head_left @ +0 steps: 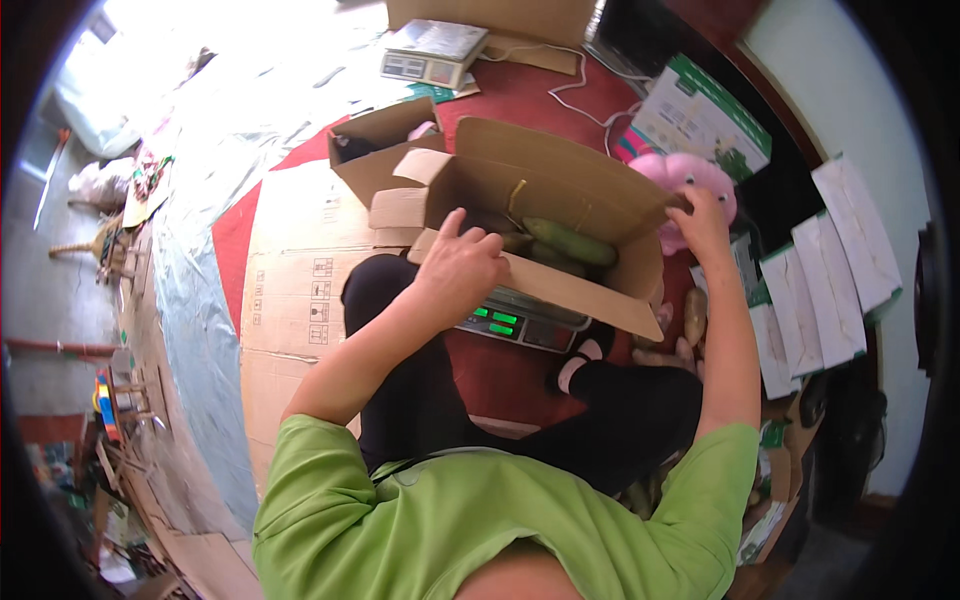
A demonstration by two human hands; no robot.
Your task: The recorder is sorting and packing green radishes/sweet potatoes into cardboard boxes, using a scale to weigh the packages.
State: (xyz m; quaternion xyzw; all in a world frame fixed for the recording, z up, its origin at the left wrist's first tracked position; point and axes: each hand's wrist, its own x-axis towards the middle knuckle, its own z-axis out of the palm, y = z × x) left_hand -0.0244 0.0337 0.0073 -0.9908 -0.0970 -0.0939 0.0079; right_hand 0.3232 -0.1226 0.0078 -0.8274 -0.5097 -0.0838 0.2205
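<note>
An open cardboard box (pixel 590 195) sits in front of me on a digital scale (pixel 550 335) whose display glows green. Inside lie several long green vegetables (pixel 570 241), gourd-like or cucumber-like, one with a yellowish stem. My left hand (pixel 460 265) is at the box's near left side, fingers curled over the edge of the near flap with the index finger partly raised. At the far right, my right hand (pixel 703 218) pinches the corner of the box's right side between thumb and fingers. Flaps hide part of the vegetables.
A smaller open box (pixel 375 172) stands just beyond on the left. Farther back is another scale (pixel 435 52). A pink plush toy (pixel 690 175), a green-white carton (pixel 700 115) and white packets (pixel 830 285) are at right. Flattened cardboard (pixel 295 300) covers the floor at left.
</note>
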